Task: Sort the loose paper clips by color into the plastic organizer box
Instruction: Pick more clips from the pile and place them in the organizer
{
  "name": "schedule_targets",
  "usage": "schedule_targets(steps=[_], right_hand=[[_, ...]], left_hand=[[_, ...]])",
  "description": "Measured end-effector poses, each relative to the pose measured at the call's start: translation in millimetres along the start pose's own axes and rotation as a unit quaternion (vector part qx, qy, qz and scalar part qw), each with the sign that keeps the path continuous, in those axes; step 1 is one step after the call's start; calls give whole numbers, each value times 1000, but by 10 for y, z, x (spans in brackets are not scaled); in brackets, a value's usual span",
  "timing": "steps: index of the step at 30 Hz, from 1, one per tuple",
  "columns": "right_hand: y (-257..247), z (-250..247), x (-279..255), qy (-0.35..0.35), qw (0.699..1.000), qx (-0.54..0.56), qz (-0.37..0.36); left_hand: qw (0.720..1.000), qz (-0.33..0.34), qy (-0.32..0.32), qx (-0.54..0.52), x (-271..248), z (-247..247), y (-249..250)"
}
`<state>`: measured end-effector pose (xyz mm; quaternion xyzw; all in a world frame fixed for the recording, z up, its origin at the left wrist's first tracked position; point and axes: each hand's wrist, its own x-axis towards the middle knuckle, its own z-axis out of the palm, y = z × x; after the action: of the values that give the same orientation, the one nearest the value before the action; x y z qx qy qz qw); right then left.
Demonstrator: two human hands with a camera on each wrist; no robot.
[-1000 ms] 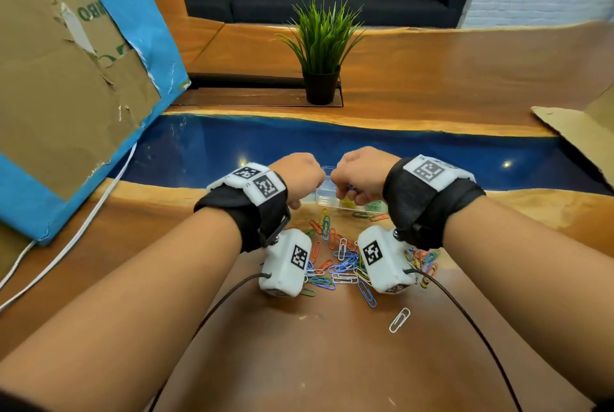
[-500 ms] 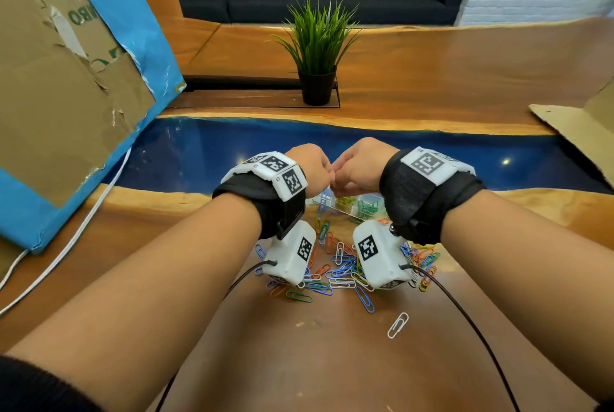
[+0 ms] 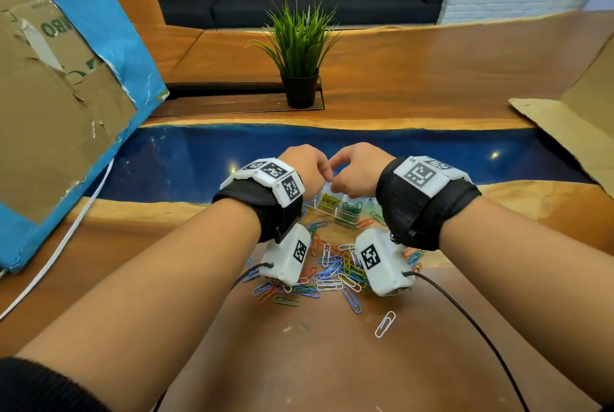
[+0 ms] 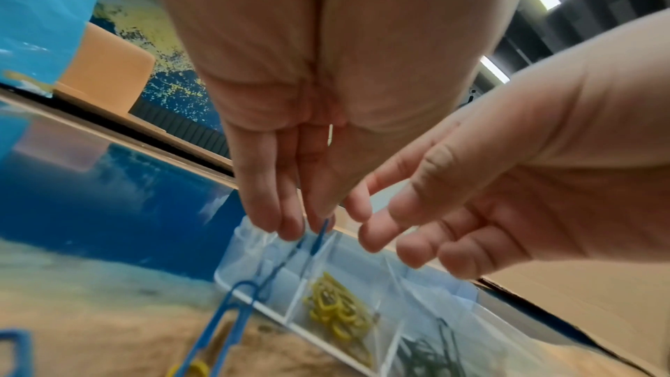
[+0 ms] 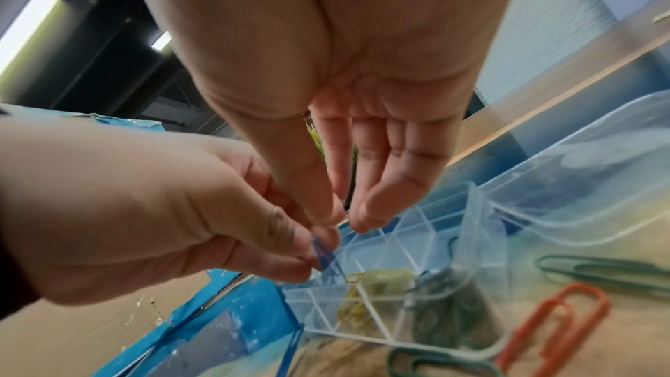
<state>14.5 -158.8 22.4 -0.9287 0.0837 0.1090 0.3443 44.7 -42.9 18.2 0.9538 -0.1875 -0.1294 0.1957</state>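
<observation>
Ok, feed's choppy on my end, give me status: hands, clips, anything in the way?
Left hand pinches a blue paper clip over the clear plastic organizer box. Right hand empty, fingers beside it. Yellow and green compartments filled. Nothing blocking.

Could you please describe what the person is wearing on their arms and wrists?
Each wrist carries a black fabric band topped by a white plate with square black-and-white markers. A white camera box hangs beneath each, trailing a thin black cable. Dark sleeve cuffs show near the elbows.
</observation>
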Motion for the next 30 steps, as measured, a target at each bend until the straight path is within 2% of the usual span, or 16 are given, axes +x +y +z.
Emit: schedule_targets(steps=[8,13,16,18,20,23,27,30], right_hand=[[139,25,60,10,997,-80,-15],[185,27,97,20,994,-103,-20],[105,57,-2,65,985,-135,-81],[19,147,-103,61,969,-194,-140],[-57,282,-169,11,947,-276,-167],[-135,407,-205,-47,916,-361,-166],[-195,422,-235,-63,905,-388,-163],[-202,405,-253,-82,900,-404,-143]], left_hand=[[1000,2,4,-31,-87,22,-129],[997,37,20,-69,-164,18,-246],[993,42,71,-84,-216,-24,-357],[994,25,85,-58,-249,-41,-438],[998,11,57,17,-277,-46,-491],[995,16,-8,102,-317,-25,-495],[987,63,-45,138,-347,6,-452],[976,70,-73,193,-342,10,-413]])
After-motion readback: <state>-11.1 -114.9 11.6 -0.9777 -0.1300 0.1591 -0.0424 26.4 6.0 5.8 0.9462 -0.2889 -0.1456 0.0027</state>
